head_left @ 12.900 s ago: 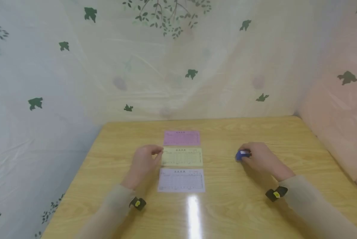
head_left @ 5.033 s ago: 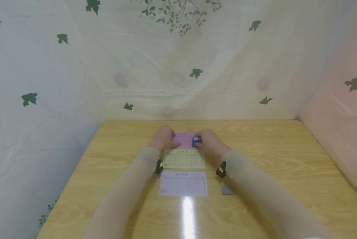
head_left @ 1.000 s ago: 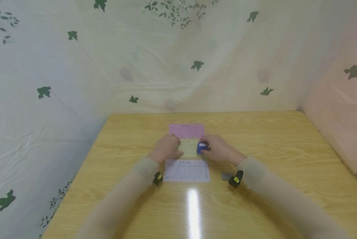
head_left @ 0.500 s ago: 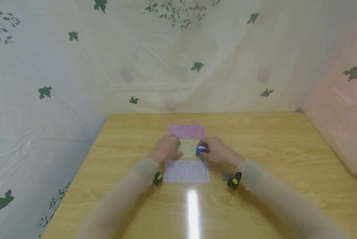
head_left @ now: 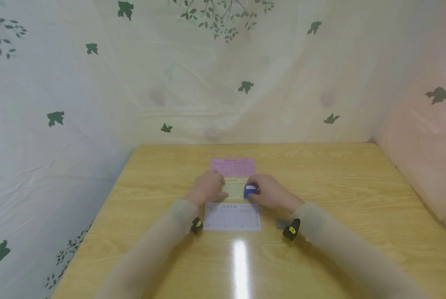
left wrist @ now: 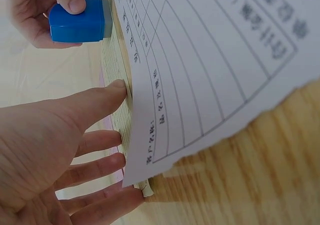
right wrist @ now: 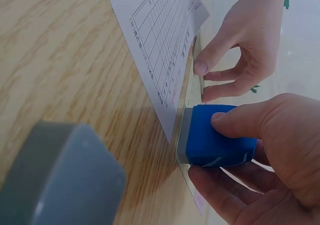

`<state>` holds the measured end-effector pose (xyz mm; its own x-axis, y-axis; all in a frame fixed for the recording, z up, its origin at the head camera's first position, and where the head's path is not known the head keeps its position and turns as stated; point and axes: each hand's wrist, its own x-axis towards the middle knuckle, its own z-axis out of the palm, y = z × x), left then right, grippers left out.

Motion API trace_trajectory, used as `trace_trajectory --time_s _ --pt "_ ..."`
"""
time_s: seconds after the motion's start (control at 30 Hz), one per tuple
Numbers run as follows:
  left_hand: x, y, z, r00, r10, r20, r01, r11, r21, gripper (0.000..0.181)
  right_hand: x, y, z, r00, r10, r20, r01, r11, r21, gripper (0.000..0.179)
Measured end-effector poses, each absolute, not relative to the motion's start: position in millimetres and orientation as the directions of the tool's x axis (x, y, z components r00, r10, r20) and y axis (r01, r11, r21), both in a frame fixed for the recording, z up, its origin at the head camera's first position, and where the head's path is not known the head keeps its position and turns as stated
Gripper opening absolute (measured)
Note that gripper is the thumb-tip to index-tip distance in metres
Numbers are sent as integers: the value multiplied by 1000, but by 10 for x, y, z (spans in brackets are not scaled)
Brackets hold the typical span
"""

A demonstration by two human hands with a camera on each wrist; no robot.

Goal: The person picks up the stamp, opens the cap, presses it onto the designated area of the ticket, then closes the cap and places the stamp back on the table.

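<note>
Blue stamp (right wrist: 217,144) moved to yellow slip (head_left: 235,189), boxy, grey base (right wrist: 184,135)

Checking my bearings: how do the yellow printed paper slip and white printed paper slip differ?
The yellow slip is partly covered by the left hand and blue plastic block; the white slip shows almost whole. The yellow slip lies farther off, the white slip nearer. Both bear printed grids.

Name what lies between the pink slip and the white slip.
The head view shows a yellow slip between the pink slip and the white slip, partly hidden by the left hand and the blue stamp.
</note>
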<state>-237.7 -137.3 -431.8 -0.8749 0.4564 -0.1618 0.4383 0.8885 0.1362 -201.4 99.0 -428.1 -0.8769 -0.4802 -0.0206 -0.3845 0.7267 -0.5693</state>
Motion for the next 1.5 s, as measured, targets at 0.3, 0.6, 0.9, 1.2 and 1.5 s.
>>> trace_trajectory --time_s 0.3,0.6,0.9,1.2,1.5 --pt "-2391 -1348 -4268 -879 452 -152 432 890 146 48 -2036 990 -4235 -884 -466 -24 -377 744 -552 18" --pt "-2361 -1351 -4315 -880 453 -142 429 887 170 47 -2052 992 -4249 -888 -452 -83 -342 771 -537 16" --pt "-2371 -1372 -4330 -886 442 -141 413 890 193 50 -2040 983 -4214 -884 -460 -84 -351 770 -533 17" --pt "-2348 -1370 -4355 -886 439 -152 407 891 203 52 -2034 993 -4279 -884 -460 -86 -351 773 -528 18" --pt "-2364 -1361 -4288 -887 430 -166 384 889 251 51 -2061 969 -4251 -871 -484 -82 -378 768 -518 14"
